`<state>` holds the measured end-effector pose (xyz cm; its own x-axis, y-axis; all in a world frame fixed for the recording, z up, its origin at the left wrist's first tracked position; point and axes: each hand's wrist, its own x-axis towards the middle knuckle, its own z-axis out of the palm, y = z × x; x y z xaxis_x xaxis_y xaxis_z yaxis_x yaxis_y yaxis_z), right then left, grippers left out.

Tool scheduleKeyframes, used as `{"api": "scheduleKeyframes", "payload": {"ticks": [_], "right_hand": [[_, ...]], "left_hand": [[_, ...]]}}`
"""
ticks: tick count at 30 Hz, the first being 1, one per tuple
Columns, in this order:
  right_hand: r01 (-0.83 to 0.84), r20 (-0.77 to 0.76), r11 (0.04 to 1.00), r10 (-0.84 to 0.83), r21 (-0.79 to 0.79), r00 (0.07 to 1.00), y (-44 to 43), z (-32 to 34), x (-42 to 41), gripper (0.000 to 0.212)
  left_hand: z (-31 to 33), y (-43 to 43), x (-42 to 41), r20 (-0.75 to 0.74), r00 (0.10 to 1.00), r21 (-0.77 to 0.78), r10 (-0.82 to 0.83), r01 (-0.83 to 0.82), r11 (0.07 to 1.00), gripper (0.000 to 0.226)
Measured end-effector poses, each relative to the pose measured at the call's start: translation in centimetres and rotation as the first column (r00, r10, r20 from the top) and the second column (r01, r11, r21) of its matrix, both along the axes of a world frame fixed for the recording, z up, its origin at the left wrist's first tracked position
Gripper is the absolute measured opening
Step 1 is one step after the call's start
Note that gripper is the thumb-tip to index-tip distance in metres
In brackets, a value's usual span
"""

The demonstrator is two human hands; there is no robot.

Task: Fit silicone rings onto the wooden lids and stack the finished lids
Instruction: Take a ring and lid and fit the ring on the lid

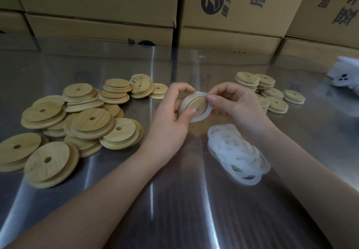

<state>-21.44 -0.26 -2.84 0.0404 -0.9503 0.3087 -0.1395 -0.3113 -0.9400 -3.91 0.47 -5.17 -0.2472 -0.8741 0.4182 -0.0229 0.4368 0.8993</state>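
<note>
Above the steel surface point(174, 200), the left hand point(171, 116) grips a wooden lid point(196, 104) while the right hand's point(235, 106) fingers point(211, 98) pinch the silicone ring point(202, 115) round it.

I see a shiny steel table point(174, 200) with streaks of glare running across its surface. On my left sits a loose heap of bare wooden lids point(91, 121), round discs with a small hole each, overlapping and tilted against one another, spreading from the near left edge toward the middle back. Right of centre lies a tangled pile of translucent white silicone rings point(237, 151). Farther back on the right stand short stacks of ringed lids point(272, 93), close together. At the far right edge rests a white fabric item point(345, 73) with dark dots, partly cut off.
</note>
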Motion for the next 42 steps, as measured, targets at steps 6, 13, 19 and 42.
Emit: {"api": "scheduleKeyframes", "payload": {"ticks": [6, 13, 19, 42], "right_hand": [[0.002, -0.017, 1.0, -0.002, -0.013, 1.0, 0.04, -0.1, 0.12, 0.011], [-0.026, -0.027, 0.999, 0.026, -0.021, 0.999, 0.2, -0.14, 0.46, 0.016], [-0.051, -0.026, 0.998, 0.05, -0.024, 0.998, 0.24, -0.05, 0.5, 0.017], [-0.065, -0.02, 0.998, 0.065, 0.004, 0.998, 0.04, 0.01, 0.17, 0.014]], "left_hand": [[0.24, 0.13, 0.03, 0.02, 0.999, -0.068, 0.045, -0.043, 0.997, 0.031], [0.24, 0.14, -0.03, -0.002, 0.997, -0.076, 0.08, -0.08, 0.994, 0.013], [0.28, 0.08, -0.07, -0.026, 0.994, -0.072, 0.103, -0.104, 0.992, 0.015], [0.24, -0.1, -0.19, -0.17, 0.976, 0.1, 0.136, -0.12, 0.988, 0.02]]}}
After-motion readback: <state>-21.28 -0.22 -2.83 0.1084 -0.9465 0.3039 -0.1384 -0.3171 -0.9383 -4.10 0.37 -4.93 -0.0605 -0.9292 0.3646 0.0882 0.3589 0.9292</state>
